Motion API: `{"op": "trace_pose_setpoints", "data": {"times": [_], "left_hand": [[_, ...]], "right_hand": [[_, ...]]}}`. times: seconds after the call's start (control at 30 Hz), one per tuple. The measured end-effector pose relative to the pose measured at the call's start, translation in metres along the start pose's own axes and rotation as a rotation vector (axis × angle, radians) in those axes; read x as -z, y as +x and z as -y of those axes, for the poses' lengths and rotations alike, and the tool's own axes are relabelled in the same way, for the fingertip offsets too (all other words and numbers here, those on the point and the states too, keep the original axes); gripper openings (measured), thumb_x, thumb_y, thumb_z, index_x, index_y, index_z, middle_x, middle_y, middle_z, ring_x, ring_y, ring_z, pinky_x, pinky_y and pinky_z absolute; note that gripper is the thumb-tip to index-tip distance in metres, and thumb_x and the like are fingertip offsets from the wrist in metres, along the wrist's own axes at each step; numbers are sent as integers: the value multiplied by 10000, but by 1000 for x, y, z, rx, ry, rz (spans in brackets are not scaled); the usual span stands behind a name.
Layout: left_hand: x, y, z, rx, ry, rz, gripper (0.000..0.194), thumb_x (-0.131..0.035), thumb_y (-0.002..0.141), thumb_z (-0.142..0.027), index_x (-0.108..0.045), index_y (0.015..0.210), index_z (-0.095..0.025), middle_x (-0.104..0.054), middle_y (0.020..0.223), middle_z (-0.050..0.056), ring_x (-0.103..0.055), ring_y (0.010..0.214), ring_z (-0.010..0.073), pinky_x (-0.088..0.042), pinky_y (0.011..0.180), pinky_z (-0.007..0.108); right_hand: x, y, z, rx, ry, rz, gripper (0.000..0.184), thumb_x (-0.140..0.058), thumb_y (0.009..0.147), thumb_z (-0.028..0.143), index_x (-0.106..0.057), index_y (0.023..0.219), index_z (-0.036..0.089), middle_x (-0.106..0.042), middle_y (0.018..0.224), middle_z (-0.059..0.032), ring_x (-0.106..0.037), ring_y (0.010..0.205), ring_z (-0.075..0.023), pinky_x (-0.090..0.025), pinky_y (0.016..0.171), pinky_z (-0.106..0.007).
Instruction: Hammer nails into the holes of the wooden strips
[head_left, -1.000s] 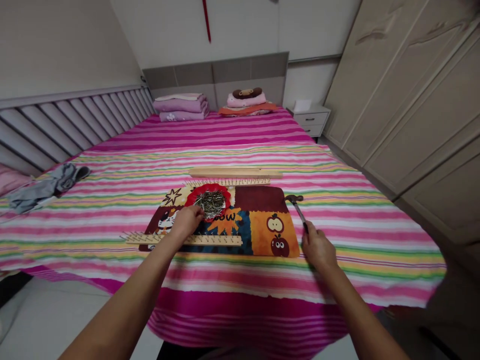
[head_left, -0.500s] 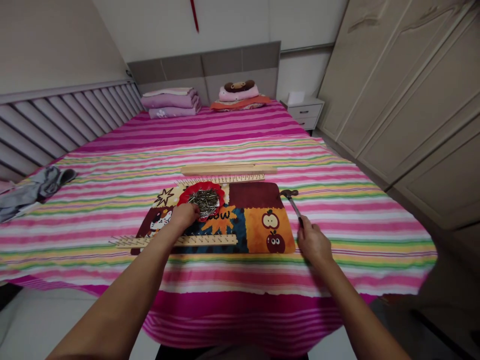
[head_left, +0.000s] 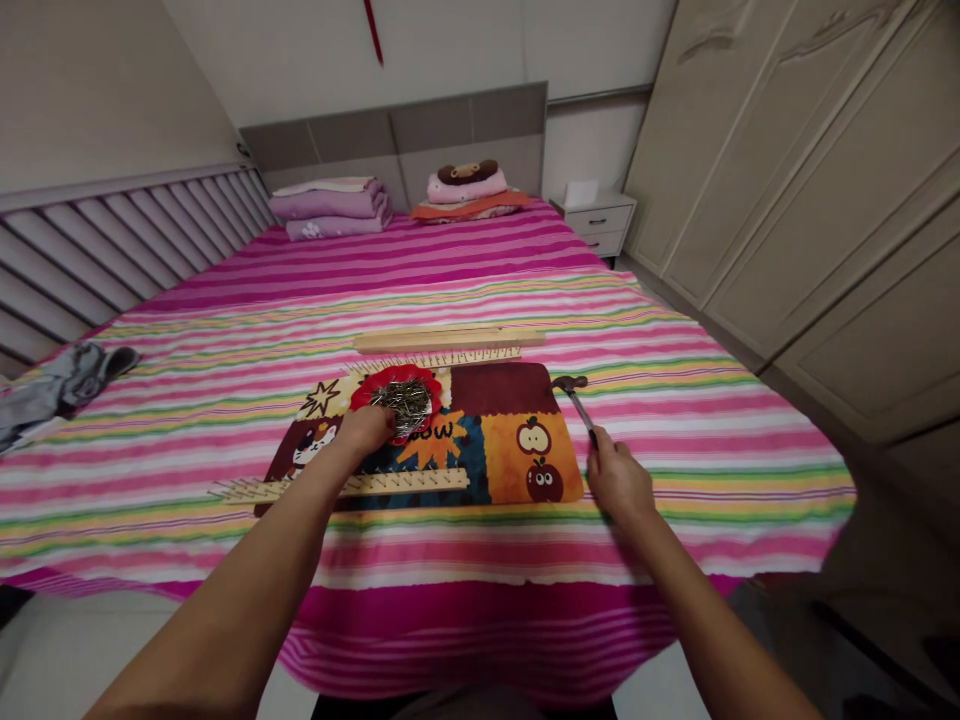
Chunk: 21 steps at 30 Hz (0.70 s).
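Red bowl rim (head_left: 363, 396) meets my left hand (head_left: 366, 430), grasp unclear; my right hand (head_left: 621, 480) grips a claw hammer (head_left: 580, 407), striped bedspread (head_left: 727, 440) stretching rightward.

Cam view's swung R vs 1 s ago: scene sits further L in frame, grey cloth (head_left: 71, 385) now cut off by L edge. L hand (head_left: 366, 430) slightly further over nails (head_left: 409, 398) in red bowl (head_left: 364, 391).

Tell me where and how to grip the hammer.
I'd take the hammer by its handle, coming from the near side: its head lies at the far end, and the right hand grips the near end.
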<state>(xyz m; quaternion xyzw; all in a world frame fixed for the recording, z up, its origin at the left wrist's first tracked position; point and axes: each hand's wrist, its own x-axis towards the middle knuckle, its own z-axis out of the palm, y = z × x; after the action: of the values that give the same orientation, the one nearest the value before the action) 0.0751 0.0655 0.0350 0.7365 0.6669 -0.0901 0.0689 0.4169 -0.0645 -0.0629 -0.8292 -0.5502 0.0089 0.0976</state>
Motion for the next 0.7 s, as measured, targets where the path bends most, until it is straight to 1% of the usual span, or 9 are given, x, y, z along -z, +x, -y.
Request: {"op": "trace_pose_setpoints", "data": {"times": [0.07,0.2,0.23,0.3,0.4,0.47,0.53,0.6,0.7], "left_hand": [[0,-1,1,-3,-10,-12,75,-617,673,-197,-678,700,-232,-666,670,35,-629,715,206,-448,711,286],[1,-4,7,-3,-29,-42,119,-574,735,-233,-678,786,-205,-670,712,36,-620,726,192,-433,719,272],[4,-5,9,1,-35,-64,132,-559,750,-244,-673,801,-201,-670,724,38,-617,731,192,-431,718,271],[11,-11,12,14,-84,-152,137,-546,756,-267,-663,793,-205,-669,730,33,-610,730,192,-430,714,271],[20,-30,12,59,-322,-327,122,-573,714,-299,-650,751,-213,-656,692,3,-592,677,177,-439,687,268],[18,-51,7,71,-561,-388,155,-596,688,-343,-645,749,-210,-635,652,-14,-565,621,154,-448,649,262],[7,-73,-2,34,-805,-396,227,-620,664,-414,-633,741,-201,-615,625,-17,-545,591,140,-456,613,258],[-12,-94,-14,-15,-997,-376,266,-658,611,-438,-616,702,-192,-630,653,-3,-557,617,137,-466,615,256],[-46,-114,-36,-18,-1167,-312,291,-690,579,-450,-598,675,-190,-625,646,-2,-557,613,132,-465,605,256]], "right_hand": [[0,0,0,-2,5,6,419,-411,948,254,-469,1356,181,-609,905,-92,-544,612,-143,-303,514,-241],[1,0,0,-4,5,26,431,-401,950,262,-449,1371,185,-619,929,-105,-568,650,-162,-335,536,-250],[2,0,0,-9,4,32,434,-396,950,264,-446,1375,186,-622,939,-109,-576,664,-170,-343,541,-255],[2,0,0,-17,4,42,440,-388,950,266,-440,1379,185,-625,959,-116,-587,684,-182,-360,553,-262],[2,0,0,-14,8,55,448,-381,951,273,-428,1388,185,-623,965,-120,-596,697,-187,-384,569,-264],[2,0,0,-11,10,60,453,-372,954,276,-418,1395,185,-618,972,-123,-601,703,-189,-399,579,-265],[2,0,0,-13,12,65,451,-362,958,279,-414,1396,189,-615,982,-125,-607,708,-193,-410,589,-269],[2,0,0,-15,12,63,449,-355,959,275,-413,1397,191,-614,989,-126,-612,714,-200,-419,596,-277],[1,0,-1,-13,11,54,453,-351,956,264,-410,1400,190,-616,993,-127,-618,728,-211,-428,605,-286]]}}
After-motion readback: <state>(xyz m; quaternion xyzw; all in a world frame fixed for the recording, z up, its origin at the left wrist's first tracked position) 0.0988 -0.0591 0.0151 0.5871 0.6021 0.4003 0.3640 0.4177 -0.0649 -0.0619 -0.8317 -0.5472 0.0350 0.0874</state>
